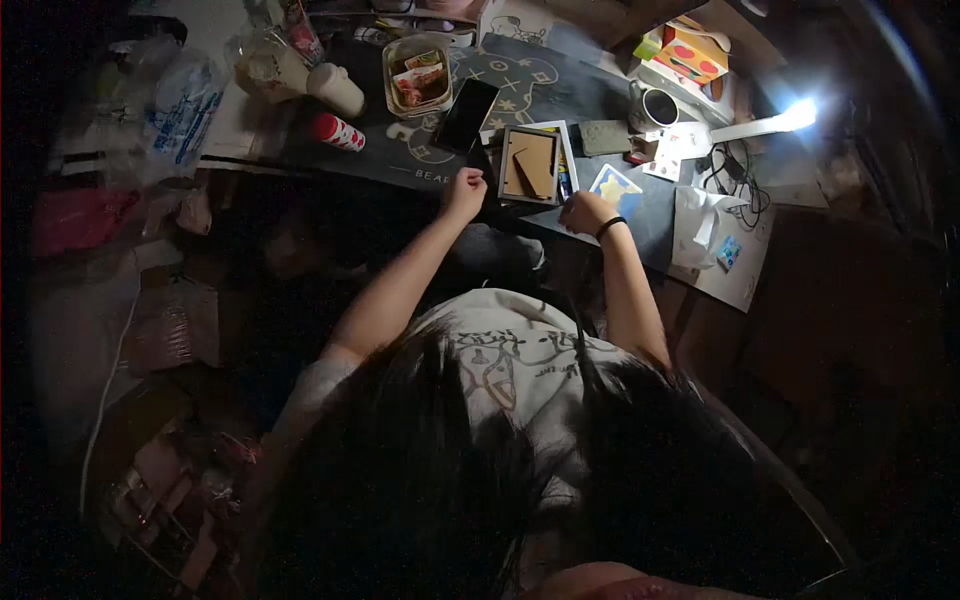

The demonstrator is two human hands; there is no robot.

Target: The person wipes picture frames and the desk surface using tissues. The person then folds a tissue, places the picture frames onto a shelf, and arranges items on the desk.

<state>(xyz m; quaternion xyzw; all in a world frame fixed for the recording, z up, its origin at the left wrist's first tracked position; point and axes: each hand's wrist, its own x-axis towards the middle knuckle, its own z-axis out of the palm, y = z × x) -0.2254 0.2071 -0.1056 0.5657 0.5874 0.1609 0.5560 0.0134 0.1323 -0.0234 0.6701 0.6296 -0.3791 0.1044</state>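
Observation:
My left hand (465,192) is at the front edge of the dark desk mat, its fingers curled together; whether something small is between them cannot be made out. My right hand (588,212), with a black band at the wrist, has its fingers bent at the lower right of a frame; its fingertips are partly hidden. Between the hands lies the dark-edged frame (530,165) with a brown back and a folded brown flap. A white-edged piece (566,150) shows beneath it. The blue and yellow picture card (614,188) lies right of the frame, above my right hand.
A black phone (467,115), a food container (418,78), a red-capped tube (338,132) and a pale bottle (336,90) stand or lie left and behind. Rightward are a mug (655,107), a lit lamp (765,126), cables (740,180) and a white wrapper (703,222).

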